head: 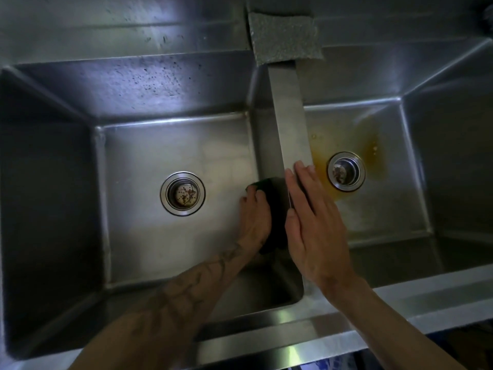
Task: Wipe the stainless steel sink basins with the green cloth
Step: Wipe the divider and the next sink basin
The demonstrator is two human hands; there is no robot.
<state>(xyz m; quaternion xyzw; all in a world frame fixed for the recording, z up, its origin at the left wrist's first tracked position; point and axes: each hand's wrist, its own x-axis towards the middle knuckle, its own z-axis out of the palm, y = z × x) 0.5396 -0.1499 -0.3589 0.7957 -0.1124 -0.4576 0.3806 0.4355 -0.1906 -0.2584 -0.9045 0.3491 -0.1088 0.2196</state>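
Observation:
Two stainless steel basins lie below me, split by a steel divider (289, 110). Deep in the left basin (149, 156), my left hand (254, 214) presses the dark green cloth (274, 209) against the basin's right wall, under the divider. My right hand (312, 217) lies flat on the divider's top, fingers together and stretched out, holding nothing. The right basin (386, 204) has a yellow-brown stain (372, 153) around its drain (346, 170).
A grey scouring pad (284, 38) lies on the back ledge at the divider's far end. The left basin's drain strainer (183, 193) holds bits of food. Dark specks dot the left basin's back wall (149, 81). The front rim (293, 335) runs below my arms.

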